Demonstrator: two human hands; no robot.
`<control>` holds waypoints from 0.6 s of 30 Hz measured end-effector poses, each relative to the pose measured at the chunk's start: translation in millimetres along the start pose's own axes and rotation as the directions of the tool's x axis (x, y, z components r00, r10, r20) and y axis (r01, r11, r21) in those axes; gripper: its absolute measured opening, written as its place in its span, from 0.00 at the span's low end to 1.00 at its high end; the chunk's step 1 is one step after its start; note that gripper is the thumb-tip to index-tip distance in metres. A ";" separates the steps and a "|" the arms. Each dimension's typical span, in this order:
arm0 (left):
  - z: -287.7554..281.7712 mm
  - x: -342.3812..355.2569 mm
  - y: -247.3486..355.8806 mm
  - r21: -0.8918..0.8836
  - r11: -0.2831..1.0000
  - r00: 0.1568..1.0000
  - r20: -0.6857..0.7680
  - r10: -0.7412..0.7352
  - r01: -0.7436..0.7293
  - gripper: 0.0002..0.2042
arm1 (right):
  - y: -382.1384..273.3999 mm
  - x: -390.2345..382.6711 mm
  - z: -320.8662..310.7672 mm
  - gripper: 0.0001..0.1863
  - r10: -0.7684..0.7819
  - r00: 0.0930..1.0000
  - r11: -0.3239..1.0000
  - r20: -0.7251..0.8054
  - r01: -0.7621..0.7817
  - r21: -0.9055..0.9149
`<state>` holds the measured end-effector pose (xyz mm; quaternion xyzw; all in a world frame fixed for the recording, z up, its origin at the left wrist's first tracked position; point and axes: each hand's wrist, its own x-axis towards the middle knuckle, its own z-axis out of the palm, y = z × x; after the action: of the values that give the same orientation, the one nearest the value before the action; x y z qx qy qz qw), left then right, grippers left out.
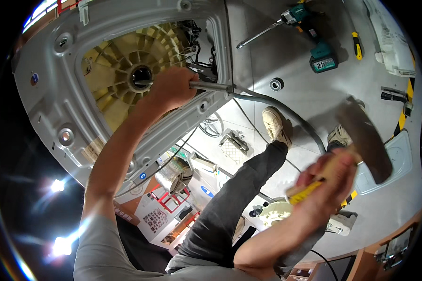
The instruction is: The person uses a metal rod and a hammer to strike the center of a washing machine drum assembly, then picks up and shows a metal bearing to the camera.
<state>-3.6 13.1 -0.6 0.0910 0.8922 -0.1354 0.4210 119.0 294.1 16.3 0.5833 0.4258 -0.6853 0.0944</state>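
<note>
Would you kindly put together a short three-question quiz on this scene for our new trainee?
1. Which tool does the right hand grip: (a) a wrench, (b) a hammer, (c) pliers?
2. True or false: the left hand is empty.
3. Fill in: on the floor, the yellow-and-black handled tool lies to the ____ of the teal drill in the picture.

Key:
1. b: the hammer, somewhat blurred.
2. False: it holds a metal rod, one end over the central opening of the yellowish ribbed disc in this view.
3. Right.
</note>
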 end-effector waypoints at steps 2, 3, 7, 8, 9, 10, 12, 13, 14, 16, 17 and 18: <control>-8.1 4.3 -3.3 0.050 0.998 0.999 -0.009 0.032 -0.031 0.03 | 44.5 -6.9 43.6 0.17 -0.114 0.965 0.969 0.236 0.160 -0.187; -6.5 0.4 -15.1 0.075 0.997 1.000 -0.005 0.026 -0.025 0.04 | 51.9 -7.2 59.4 0.16 -0.116 0.901 0.943 0.418 0.232 -0.239; -22.6 8.1 -33.6 0.068 0.997 0.999 0.015 -0.034 0.033 0.05 | 66.1 -12.0 44.0 0.16 0.006 0.896 0.990 0.445 0.058 -0.131; -10.0 6.3 -23.5 0.044 0.999 0.999 0.043 -0.027 0.025 0.04 | 64.1 -17.6 30.2 0.17 0.053 0.933 0.998 0.357 -0.035 -0.057; -2.9 4.6 -6.0 0.020 0.999 0.997 0.062 -0.039 0.038 0.02 | 40.0 -8.9 19.4 0.18 0.204 0.934 0.974 0.293 -0.223 0.032; -12.1 12.9 9.1 0.013 0.999 0.997 0.077 -0.031 0.030 0.04 | 34.0 -5.1 20.4 0.19 0.128 0.958 0.987 0.258 -0.147 0.058; -5.9 3.1 13.7 -0.007 1.000 0.999 0.047 0.017 -0.017 0.04 | 29.3 -5.8 18.6 0.19 0.066 0.978 0.993 0.199 -0.084 0.085; -5.5 4.3 13.3 -0.012 0.999 0.999 0.023 0.042 -0.042 0.04 | 28.1 -6.9 15.1 0.19 0.081 0.981 0.991 0.177 -0.099 0.090; -8.2 6.1 8.2 0.031 0.999 0.999 0.051 0.015 -0.016 0.05 | 26.1 -3.1 15.1 0.19 0.076 0.976 0.990 0.204 -0.099 0.103; -8.9 0.6 9.9 0.053 0.999 0.998 0.056 0.003 -0.006 0.08 | 32.4 -3.5 10.2 0.19 0.097 0.977 0.988 0.188 -0.118 0.104; -8.0 -2.0 10.5 0.064 0.998 0.998 0.058 -0.003 -0.001 0.10 | 36.4 -4.4 7.9 0.19 0.107 0.978 0.986 0.181 -0.128 0.105; -4.4 -4.0 10.2 0.028 0.999 0.998 0.051 0.023 -0.025 0.13 | 38.9 -4.5 7.1 0.20 0.126 0.977 0.984 0.172 -0.145 0.102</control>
<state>-1.4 24.0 3.5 0.1042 0.8782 -0.1452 0.4436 139.5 263.4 1.5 0.5569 0.3357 -0.7463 0.1424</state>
